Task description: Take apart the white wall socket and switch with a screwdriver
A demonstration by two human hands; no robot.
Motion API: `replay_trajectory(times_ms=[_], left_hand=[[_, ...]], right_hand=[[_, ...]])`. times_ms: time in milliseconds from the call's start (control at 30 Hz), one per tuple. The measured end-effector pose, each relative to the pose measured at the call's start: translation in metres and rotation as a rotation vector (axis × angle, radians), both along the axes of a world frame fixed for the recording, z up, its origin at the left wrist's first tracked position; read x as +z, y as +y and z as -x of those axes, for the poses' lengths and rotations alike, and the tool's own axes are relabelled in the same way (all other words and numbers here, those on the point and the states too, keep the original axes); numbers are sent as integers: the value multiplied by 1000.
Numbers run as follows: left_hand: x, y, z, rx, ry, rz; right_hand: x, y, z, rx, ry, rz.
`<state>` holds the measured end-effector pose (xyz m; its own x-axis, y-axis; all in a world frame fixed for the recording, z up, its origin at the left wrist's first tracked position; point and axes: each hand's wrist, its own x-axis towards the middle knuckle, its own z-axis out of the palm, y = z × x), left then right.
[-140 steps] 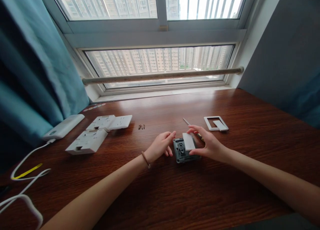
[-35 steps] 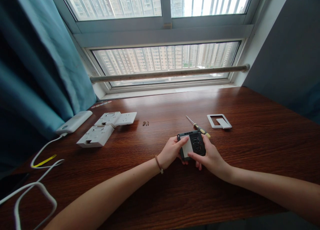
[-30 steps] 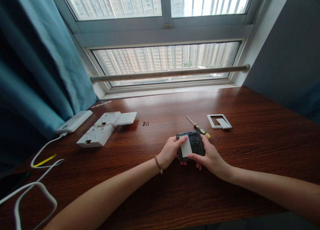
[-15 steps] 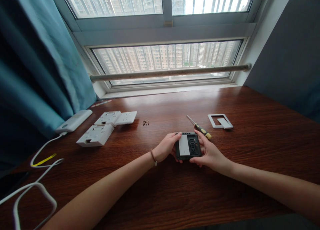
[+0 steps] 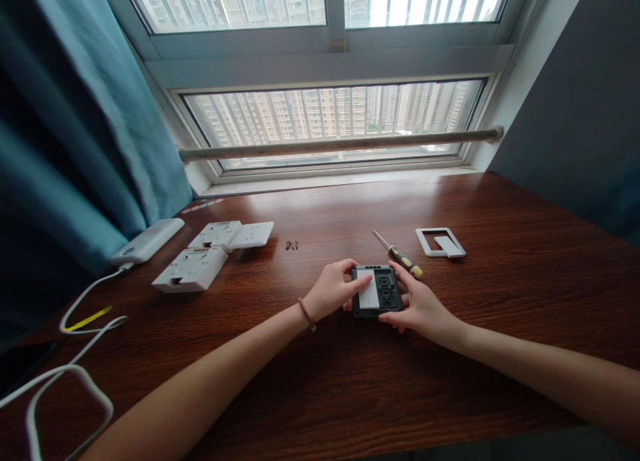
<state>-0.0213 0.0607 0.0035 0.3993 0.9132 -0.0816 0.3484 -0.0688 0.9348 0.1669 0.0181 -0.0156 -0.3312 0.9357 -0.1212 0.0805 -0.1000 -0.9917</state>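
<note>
**Both hands steady a dark module (image 5: 389, 307) with a white plate (image 5: 369, 299) on one half**

The module is held low over or on the table (image 5: 300, 387); which, I cannot tell. The left hand (image 5: 329, 291) has its fingers bent in at the left edge, thumb lying on the plate. The right hand (image 5: 429, 312) spans the right side, its fingers parted by the module's depth: one at the far edge, the thumb at the near one.

For good control, pressure from the left thumb should go straight down and spread along the plate, since a push at one corner could tip it. The right hand's brace would serve best on the rim, off the fine parts in the bare half.

The plate looks smooth, flat and rectangular, probably plastic; the module is squarish, with a raised rim and a ribbed, recessed centre. Beyond lie a screwdriver (image 5: 399, 255) with a slim metal shaft and black-and-yellow handle, a glossy white frame (image 5: 429, 232) and small, slender screws (image 5: 291, 245). The table shows reddish-brown wood grain.
</note>
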Motion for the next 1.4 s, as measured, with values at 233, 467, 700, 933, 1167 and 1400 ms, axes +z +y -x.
replay_trajectory(times_ms=[233, 467, 700, 933, 1167, 1400], left_hand=[[-1, 1, 0, 18, 43, -1], [-6, 5, 1, 41, 115, -7], [-5, 6, 3, -13, 242, -95], [1, 4, 4, -18, 425, -367], [7, -4, 2, 80, 500, -763], [7, -14, 0, -246, 410, -1072]], right_hand=[[1, 1, 0, 6, -22, 21], [1, 3, 0, 3, -31, 25], [0, 3, -3, 18, -66, 15], [30, 20, -29, -118, -558, -583], [70, 90, -134, -11, -753, -590], [46, 106, -171, 167, -931, -369]])
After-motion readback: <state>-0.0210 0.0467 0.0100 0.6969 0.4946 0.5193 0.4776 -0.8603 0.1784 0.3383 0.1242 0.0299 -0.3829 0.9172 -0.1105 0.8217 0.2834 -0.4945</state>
